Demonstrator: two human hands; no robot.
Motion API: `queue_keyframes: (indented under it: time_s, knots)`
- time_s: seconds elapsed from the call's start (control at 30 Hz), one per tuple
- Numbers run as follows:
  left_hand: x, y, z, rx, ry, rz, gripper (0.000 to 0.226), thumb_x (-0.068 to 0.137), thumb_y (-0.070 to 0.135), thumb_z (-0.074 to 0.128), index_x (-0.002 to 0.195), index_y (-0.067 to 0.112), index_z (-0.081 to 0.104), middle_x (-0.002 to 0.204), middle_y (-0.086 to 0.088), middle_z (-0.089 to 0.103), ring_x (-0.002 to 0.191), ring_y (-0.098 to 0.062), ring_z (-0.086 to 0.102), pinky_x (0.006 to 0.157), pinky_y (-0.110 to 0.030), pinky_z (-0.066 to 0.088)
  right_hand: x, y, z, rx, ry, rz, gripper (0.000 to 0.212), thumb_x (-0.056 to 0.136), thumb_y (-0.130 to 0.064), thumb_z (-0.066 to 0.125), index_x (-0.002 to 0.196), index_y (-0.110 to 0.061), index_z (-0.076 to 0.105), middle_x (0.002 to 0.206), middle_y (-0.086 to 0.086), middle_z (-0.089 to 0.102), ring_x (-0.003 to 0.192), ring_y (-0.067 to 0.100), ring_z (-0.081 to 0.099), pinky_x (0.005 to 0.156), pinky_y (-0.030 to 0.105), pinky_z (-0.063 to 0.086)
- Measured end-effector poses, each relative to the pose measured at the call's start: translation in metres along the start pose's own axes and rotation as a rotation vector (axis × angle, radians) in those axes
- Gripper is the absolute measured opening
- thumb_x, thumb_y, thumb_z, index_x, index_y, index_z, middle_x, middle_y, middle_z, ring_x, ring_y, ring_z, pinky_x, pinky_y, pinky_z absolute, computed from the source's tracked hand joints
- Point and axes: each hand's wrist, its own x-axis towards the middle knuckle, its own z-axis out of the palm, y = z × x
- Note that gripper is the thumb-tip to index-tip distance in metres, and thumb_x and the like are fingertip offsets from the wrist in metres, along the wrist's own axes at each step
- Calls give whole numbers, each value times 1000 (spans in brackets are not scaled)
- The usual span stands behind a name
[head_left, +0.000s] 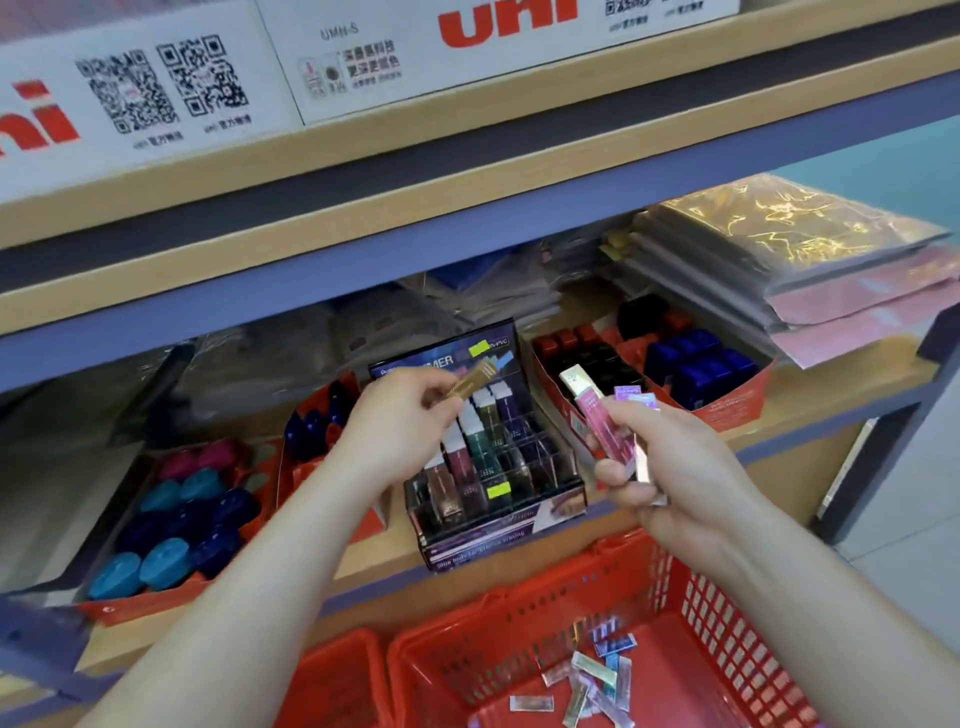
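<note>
Shopper's left hand (400, 421) pinches a gold pack (475, 378), long axis tilted up-right, w/ the display box (483, 540) just below; right hand (670, 467), beyond it, clutches a bunch of packs (605, 421)

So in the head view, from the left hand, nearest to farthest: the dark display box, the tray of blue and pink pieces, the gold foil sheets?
1. dark display box, just right of the left hand, which holds a gold pack.
2. tray of blue and pink pieces, lower left.
3. gold foil sheets, far upper right.
</note>
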Motion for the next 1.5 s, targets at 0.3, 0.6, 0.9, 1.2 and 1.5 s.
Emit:
queue_keyframes:
  time_s: [0.3,0.6,0.9,1.2,1.5]
  knots:
    - [50,-4,16,477,-85,203,16,93,26,61,105,23,70,102,-1,70,92,-21,62,76,-32,49,6,-8,-7,-19,12,9,7,96,-15,57,95,-8,58,60,0,55,48,12,45,34,16,25]
    - [70,-1,29,698,-178,387,24,93,12,55,113,18,67,101,-8,63,90,-28,61,76,-40,52,10,-6,-3,-17,30,18,11,95,-16,60,86,-11,60,76,8,58,48,13,46,34,17,25]
    - [74,14,23,731,-202,348,10,93,13,57,97,12,66,87,-9,64,80,-27,59,60,-30,39,12,-7,0,2,43,18,11,95,-16,60,98,-6,63,65,5,57,46,13,46,35,17,24]
    - [76,13,27,709,-237,349,17,92,15,60,108,15,68,100,-8,67,92,-26,61,70,-29,44,13,-5,-1,-4,35,27,8,95,-16,59,95,-8,62,67,4,57,50,14,47,35,18,27]
    - [74,7,42,533,-115,145,12,80,22,76,87,15,70,88,-4,69,83,-23,63,66,-28,46,16,-1,0,-5,53,62,9,95,-16,57,92,-8,61,73,3,57,52,15,49,36,18,27]
